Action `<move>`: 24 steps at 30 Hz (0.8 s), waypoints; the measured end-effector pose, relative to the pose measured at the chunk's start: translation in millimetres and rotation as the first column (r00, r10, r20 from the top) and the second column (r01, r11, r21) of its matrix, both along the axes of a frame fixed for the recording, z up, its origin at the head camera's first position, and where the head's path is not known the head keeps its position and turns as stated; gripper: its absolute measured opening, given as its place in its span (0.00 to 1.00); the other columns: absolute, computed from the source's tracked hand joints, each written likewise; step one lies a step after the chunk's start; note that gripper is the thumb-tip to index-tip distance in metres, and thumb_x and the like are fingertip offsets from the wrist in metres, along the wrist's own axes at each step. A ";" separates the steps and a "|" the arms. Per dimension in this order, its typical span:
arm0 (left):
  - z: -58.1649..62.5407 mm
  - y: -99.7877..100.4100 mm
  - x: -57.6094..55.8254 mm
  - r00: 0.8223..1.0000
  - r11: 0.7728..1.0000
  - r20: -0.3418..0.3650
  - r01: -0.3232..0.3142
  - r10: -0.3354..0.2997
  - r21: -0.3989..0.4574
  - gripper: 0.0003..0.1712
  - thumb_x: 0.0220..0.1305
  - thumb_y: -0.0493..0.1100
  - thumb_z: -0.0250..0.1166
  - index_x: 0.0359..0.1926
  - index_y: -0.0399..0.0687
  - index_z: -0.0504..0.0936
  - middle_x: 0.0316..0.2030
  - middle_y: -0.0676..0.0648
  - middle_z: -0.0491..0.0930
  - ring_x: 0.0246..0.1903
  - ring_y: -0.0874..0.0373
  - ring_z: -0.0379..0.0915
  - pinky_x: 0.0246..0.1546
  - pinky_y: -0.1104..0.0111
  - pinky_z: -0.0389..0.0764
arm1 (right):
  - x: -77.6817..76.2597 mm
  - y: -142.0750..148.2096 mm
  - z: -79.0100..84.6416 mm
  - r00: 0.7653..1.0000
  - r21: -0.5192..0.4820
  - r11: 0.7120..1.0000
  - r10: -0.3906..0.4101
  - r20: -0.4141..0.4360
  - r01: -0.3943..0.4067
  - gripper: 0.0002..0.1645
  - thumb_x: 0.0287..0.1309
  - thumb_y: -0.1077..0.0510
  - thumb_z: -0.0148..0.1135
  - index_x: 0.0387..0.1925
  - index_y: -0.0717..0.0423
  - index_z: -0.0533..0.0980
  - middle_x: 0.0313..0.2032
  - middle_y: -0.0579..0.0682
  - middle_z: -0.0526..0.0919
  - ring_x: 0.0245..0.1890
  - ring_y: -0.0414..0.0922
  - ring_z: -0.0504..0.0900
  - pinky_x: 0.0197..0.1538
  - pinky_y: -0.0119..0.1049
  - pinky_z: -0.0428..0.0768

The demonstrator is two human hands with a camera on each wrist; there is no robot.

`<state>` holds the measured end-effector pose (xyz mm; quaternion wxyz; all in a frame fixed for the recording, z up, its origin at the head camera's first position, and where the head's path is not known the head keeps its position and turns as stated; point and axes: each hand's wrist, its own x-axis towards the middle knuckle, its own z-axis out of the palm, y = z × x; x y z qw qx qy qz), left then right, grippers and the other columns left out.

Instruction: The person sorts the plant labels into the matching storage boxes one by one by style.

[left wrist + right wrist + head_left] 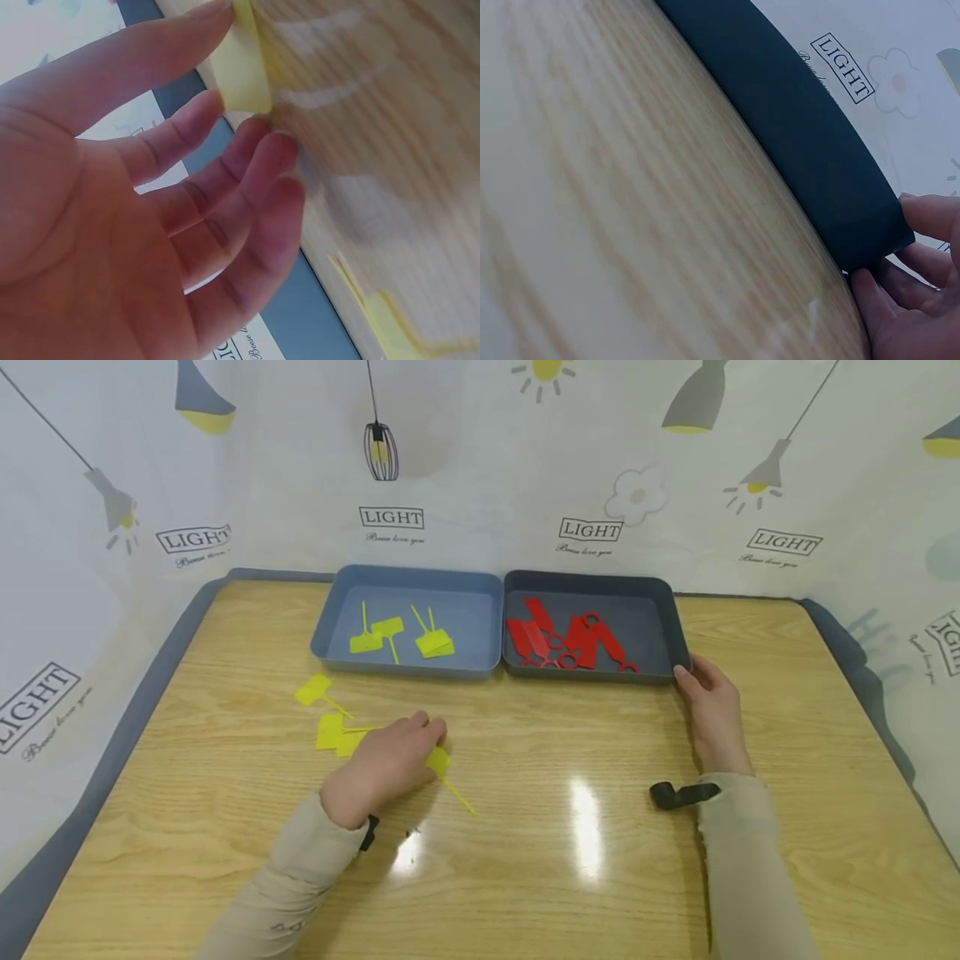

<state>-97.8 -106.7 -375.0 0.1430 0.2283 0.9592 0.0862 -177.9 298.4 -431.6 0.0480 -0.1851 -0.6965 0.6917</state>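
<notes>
Over the middle-left of the table, my left hand [386, 764] pinches a yellow T-shaped plant label [438, 762] between thumb and fingers, its thin stem pointing toward me. The left wrist view shows the label [241, 71] at the thumb and fingertips, the other fingers loosely bent. Beside that hand lie loose yellow labels [328, 732], partly covered by it, and another label [312, 690] is farther back. My right hand [716, 710] grips the near right corner of the dark grey tray [600, 583], with its thumb and fingers on the tray wall [855, 217].
Left of the dark tray, touching it, stands a blue-grey tray [405, 672] with several yellow labels [366, 643] inside. Several red ring-ended tags [581, 639] lie in the dark tray. A printed cloth [487, 460] rises behind the wooden table [540, 860].
</notes>
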 end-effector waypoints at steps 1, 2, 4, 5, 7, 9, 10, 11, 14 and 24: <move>0.1 -0.2 -0.3 1.000 1.000 0.001 0.000 0.000 0.002 0.17 0.49 0.40 0.65 0.40 0.48 0.70 0.30 0.51 0.67 0.26 0.58 0.66 0.20 0.70 0.69 | -0.1 -0.4 0.2 1.000 0.002 1.000 0.001 -0.002 -0.001 0.35 0.54 0.53 0.60 0.63 0.54 0.61 0.60 0.56 0.63 0.55 0.41 0.66 0.53 0.25 0.68; 0.0 -0.3 -0.8 1.000 1.000 0.003 -0.001 0.001 0.005 0.17 0.49 0.40 0.65 0.40 0.48 0.69 0.30 0.51 0.67 0.25 0.58 0.66 0.19 0.70 0.69 | -0.3 -0.7 0.4 1.000 0.005 1.000 0.000 -0.002 0.000 0.35 0.54 0.53 0.60 0.62 0.54 0.62 0.60 0.56 0.63 0.55 0.41 0.66 0.53 0.25 0.68; -0.4 -0.5 -1.8 1.000 1.000 0.012 -0.006 0.006 0.008 0.17 0.49 0.40 0.65 0.39 0.48 0.68 0.28 0.51 0.69 0.22 0.59 0.66 0.18 0.69 0.68 | -0.5 -1.1 0.6 1.000 0.009 1.000 -0.002 -0.002 0.002 0.34 0.54 0.53 0.60 0.62 0.54 0.62 0.59 0.57 0.64 0.54 0.41 0.66 0.53 0.24 0.68; -0.6 -0.5 -2.4 1.000 1.000 0.020 -0.011 0.011 0.010 0.16 0.49 0.40 0.64 0.39 0.48 0.68 0.27 0.51 0.70 0.21 0.59 0.66 0.18 0.69 0.68 | -0.7 -1.2 0.6 1.000 0.010 1.000 -0.003 -0.004 0.003 0.34 0.54 0.53 0.60 0.62 0.54 0.62 0.59 0.57 0.64 0.54 0.41 0.66 0.52 0.24 0.68; -1.3 -0.7 -3.6 0.999 1.000 0.038 -0.019 0.018 0.014 0.16 0.49 0.40 0.64 0.39 0.48 0.67 0.23 0.52 0.71 0.19 0.59 0.66 0.17 0.68 0.68 | -1.1 -1.1 0.1 1.000 0.010 1.000 -0.004 -0.007 0.004 0.34 0.54 0.53 0.59 0.62 0.54 0.62 0.59 0.57 0.64 0.54 0.41 0.66 0.52 0.24 0.68; -1.6 -0.9 -4.2 0.999 0.999 0.049 -0.023 0.022 0.027 0.16 0.50 0.39 0.62 0.39 0.48 0.67 0.20 0.52 0.70 0.17 0.59 0.65 0.16 0.68 0.67 | -1.4 -0.8 -0.3 1.000 0.007 1.000 -0.003 -0.010 0.003 0.34 0.54 0.53 0.60 0.62 0.54 0.62 0.59 0.57 0.64 0.54 0.41 0.66 0.52 0.24 0.68; -1.5 -1.1 -4.3 0.999 0.999 0.048 -0.025 0.023 0.034 0.16 0.50 0.39 0.62 0.39 0.48 0.66 0.18 0.52 0.69 0.16 0.59 0.65 0.15 0.69 0.67 | -1.5 -0.7 -0.5 1.000 0.005 1.000 -0.003 -0.010 0.003 0.34 0.54 0.53 0.60 0.62 0.55 0.62 0.59 0.57 0.63 0.54 0.41 0.66 0.53 0.24 0.68; -1.7 -1.2 -4.5 0.999 0.999 0.046 -0.028 0.026 0.043 0.15 0.51 0.38 0.60 0.39 0.47 0.65 0.17 0.52 0.68 0.16 0.59 0.64 0.14 0.69 0.66 | -1.6 -0.7 -0.6 1.000 0.004 1.000 -0.003 -0.013 0.003 0.34 0.54 0.53 0.60 0.62 0.55 0.62 0.59 0.57 0.63 0.54 0.41 0.66 0.52 0.24 0.68; -1.5 -1.6 -4.4 0.999 0.997 0.031 -0.031 0.029 0.068 0.15 0.51 0.37 0.58 0.40 0.46 0.64 0.15 0.52 0.66 0.14 0.59 0.61 0.12 0.70 0.64 | -1.6 -0.6 -0.5 1.000 -0.001 1.000 -0.002 -0.015 0.002 0.34 0.54 0.54 0.59 0.62 0.55 0.62 0.60 0.57 0.63 0.55 0.41 0.66 0.53 0.24 0.68; -1.7 -2.8 -7.7 0.999 0.994 0.044 0.004 -0.008 0.105 0.04 0.58 0.38 0.54 0.31 0.52 0.74 0.28 0.56 0.74 0.27 0.61 0.69 0.29 0.68 0.72 | -1.3 0.8 -1.7 1.000 0.014 1.000 -0.004 0.000 0.004 0.36 0.53 0.52 0.60 0.62 0.54 0.62 0.60 0.56 0.63 0.55 0.40 0.66 0.53 0.24 0.68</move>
